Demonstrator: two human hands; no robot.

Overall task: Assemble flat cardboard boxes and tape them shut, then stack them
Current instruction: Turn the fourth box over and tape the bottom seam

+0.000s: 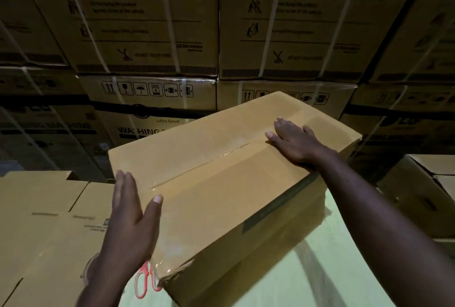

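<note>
A closed brown cardboard box lies tilted on a pale green surface, with clear tape running along its top seam and down its near end. My left hand is flat against the box's left side, fingers straight and thumb resting on the top edge. My right hand lies palm down on the far part of the top, fingers spread over the seam.
Flat folded cardboard boxes lie to the left. Red-handled scissors peek out under the box's near corner. Another open box stands at the right. A wall of strapped appliance cartons fills the background.
</note>
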